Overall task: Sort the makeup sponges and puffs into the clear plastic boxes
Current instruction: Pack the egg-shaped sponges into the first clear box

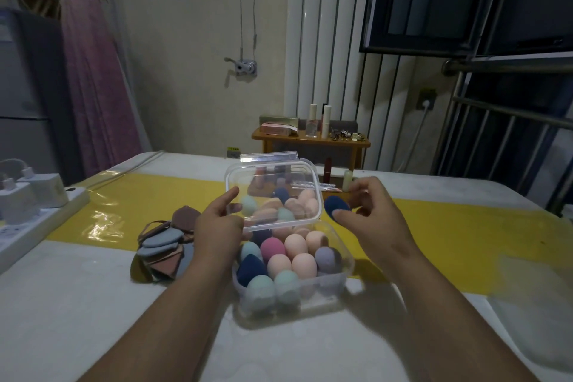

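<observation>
Closest to you on the white table [93,304], the clear plastic box [349,267] sits between your forearms, packed with egg-shaped sponges [304,263] in pink, teal, navy and lilac, standing on end. Your left hand [218,223] grips the left edge of the box's clear lid [273,170], thumb on top, and holds it tilted up over the far half of the box. Whether the lid is hinged there is hard to tell through the plastic. Your right hand [375,211] pinches a dark blue sponge [335,206] in its fingertips, just beside the lid's right edge and above the box's far right corner. A pile of flat puffs [164,251] lies on the table just left of your left wrist. Further left is a power strip [37,220] with chargers plugged in. Beyond the lid a lipstick [327,169] stands upright, and against the wall a small wooden shelf [310,141] holds cosmetics.
</observation>
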